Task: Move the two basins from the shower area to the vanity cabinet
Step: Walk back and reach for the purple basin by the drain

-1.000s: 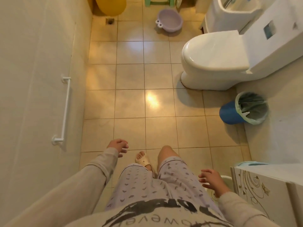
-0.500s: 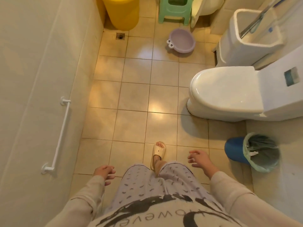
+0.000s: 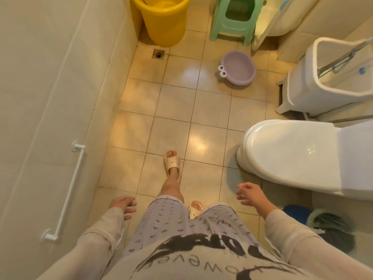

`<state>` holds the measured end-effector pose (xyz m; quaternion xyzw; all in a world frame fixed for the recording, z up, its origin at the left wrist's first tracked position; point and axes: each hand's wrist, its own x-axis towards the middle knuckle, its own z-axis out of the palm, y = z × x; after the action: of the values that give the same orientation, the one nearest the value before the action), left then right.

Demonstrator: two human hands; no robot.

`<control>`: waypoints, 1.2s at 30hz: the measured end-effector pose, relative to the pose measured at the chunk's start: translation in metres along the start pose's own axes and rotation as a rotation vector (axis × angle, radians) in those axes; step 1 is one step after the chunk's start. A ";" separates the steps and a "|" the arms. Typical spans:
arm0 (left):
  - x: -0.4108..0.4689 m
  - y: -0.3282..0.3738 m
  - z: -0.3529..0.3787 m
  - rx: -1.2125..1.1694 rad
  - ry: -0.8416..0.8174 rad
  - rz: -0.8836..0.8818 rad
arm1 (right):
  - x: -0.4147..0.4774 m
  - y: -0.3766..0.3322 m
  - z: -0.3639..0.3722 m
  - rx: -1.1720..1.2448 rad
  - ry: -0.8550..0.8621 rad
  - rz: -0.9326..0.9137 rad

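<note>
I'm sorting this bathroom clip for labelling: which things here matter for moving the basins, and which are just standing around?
For the job:
purple basin on the floor, only one in view
left hand and right hand, both empty

Just there:
yellow bucket
green stool
toilet
floor drain
grab bar
lined bin

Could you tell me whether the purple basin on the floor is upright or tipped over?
Upright. The purple basin sits flat on the floor tiles with its open mouth facing up, and its inside looks empty.
</note>
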<state>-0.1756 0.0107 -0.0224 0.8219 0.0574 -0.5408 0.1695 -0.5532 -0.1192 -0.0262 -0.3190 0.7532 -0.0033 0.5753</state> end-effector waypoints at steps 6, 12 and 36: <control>0.020 0.157 0.018 0.179 -0.074 0.106 | 0.012 -0.034 0.003 0.128 0.062 0.134; 0.020 0.313 0.043 0.216 -0.130 0.302 | 0.028 -0.075 0.004 0.242 0.113 0.241; 0.066 0.539 0.141 0.274 -0.032 0.063 | 0.210 -0.453 -0.155 0.242 0.049 -0.020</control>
<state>-0.1222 -0.5476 -0.0162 0.8300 -0.0456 -0.5510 0.0732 -0.4997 -0.6378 0.0130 -0.2549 0.7577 -0.1075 0.5910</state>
